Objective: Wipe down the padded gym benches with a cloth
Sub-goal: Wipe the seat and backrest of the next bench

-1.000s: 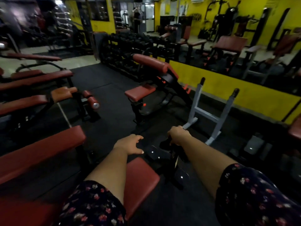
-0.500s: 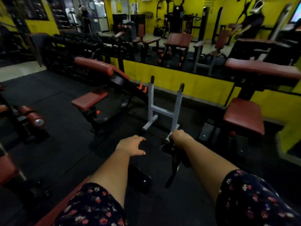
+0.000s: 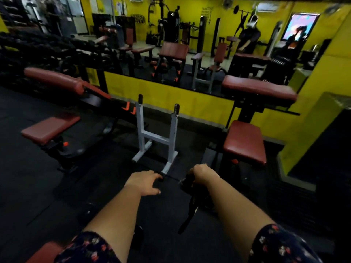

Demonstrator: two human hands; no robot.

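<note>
In the head view, the right hand [image 3: 201,172] is curled round a dark, limp cloth [image 3: 190,204], whose loose end dangles toward 6 o'clock above the black rubber floor [image 3: 38,186] and touches no bench. The left hand [image 3: 144,182] hovers palm down beside it, fingers loosely spread and holding nothing. At 12 o'clock from the hands stands a white H-shaped metal rack [image 3: 157,133]. At 2 o'clock is a red padded bench seat [image 3: 245,142] with a long red upper pad [image 3: 258,90] beyond it, and at 10 o'clock a red padded incline bench [image 3: 51,79] with its own low red seat pad [image 3: 49,128]. A corner of another red pad [image 3: 45,251] shows at 7 o'clock, under the floral sleeve [image 3: 85,247]. No wiping is under way, and the dim light hides whether any pad is already clean. By my judgement the person is between benches, with those ahead left to do.
</note>
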